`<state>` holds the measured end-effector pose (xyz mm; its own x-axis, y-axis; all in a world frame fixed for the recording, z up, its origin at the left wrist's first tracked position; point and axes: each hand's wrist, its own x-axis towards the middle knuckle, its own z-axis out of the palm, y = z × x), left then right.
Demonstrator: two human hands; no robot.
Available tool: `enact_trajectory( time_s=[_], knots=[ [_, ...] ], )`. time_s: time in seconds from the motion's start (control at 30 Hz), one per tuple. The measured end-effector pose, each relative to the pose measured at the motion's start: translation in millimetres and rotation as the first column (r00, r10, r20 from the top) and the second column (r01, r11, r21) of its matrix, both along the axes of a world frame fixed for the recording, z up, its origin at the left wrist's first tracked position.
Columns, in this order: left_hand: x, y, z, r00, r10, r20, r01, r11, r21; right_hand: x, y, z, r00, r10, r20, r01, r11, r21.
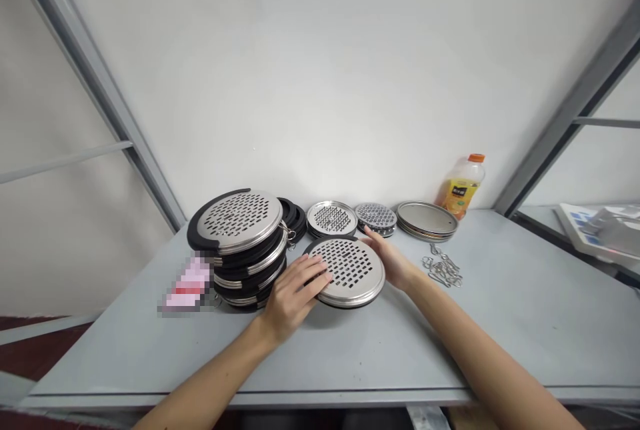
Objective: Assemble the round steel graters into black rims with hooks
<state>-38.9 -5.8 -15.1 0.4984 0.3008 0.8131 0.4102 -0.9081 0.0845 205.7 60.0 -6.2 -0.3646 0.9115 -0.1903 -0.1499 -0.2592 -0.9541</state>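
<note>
A round metal grater (345,273), with a slotted face and a black rim piece on its far left edge, is tilted towards me above the table. My left hand (295,293) grips its left side, fingers stretched over the slots and thumb out of sight. On the far right edge, my right hand (387,260) closes around it, fingers partly hidden behind. Left of my left hand stands a tall stack of similar graters (240,220) with black rims; a metal ring hangs from its side.
Along the wall are black rings (299,223), toothed grater discs (332,217), smaller perforated discs (376,215) and flat metal plates (427,218). Bent wire hooks (443,270) lie at right. Behind stands an orange-capped bottle (463,187). A blurred pink item (190,283) lies left.
</note>
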Motion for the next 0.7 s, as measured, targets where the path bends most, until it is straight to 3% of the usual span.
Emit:
enact_trajectory(
  time_s=[0.1, 0.2, 0.3, 0.43, 0.6, 0.7],
  knots=[
    [2.8, -1.4, 0.0, 0.995, -0.033, 0.093, 0.035, 0.999, -0.015, 5.5, 6.1, -1.3, 0.984, -0.164, 0.064, 0.158, 0.984, 0.086],
    [6.2, -3.8, 1.3, 0.971, -0.037, 0.235, 0.069, 0.989, -0.13, 7.8, 2.3, 6.9, 0.965, -0.259, 0.036, 0.244, 0.942, 0.231],
    [8.7, -5.6, 0.7, 0.923, 0.087, 0.376, 0.053, 0.936, -0.349, 9.3, -9.3, 21.5, 0.998, -0.063, 0.004, 0.057, 0.92, 0.387],
    [11.1, -6.6, -3.0, 0.84, 0.246, 0.483, 0.08, 0.825, -0.559, 12.7, -19.8, 32.0, 0.979, 0.203, 0.002, -0.179, 0.859, 0.48],
    [13.5, -8.3, -3.6, 0.855, 0.211, 0.473, 0.131, 0.795, -0.592, 16.4, -12.4, 18.6, 0.958, 0.272, 0.09, -0.284, 0.867, 0.409],
    [15.0, -8.5, -1.7, 0.865, 0.201, 0.46, 0.158, 0.762, -0.628, 16.1, -6.6, 6.3, 0.964, 0.26, 0.049, -0.258, 0.888, 0.38]
  ],
)
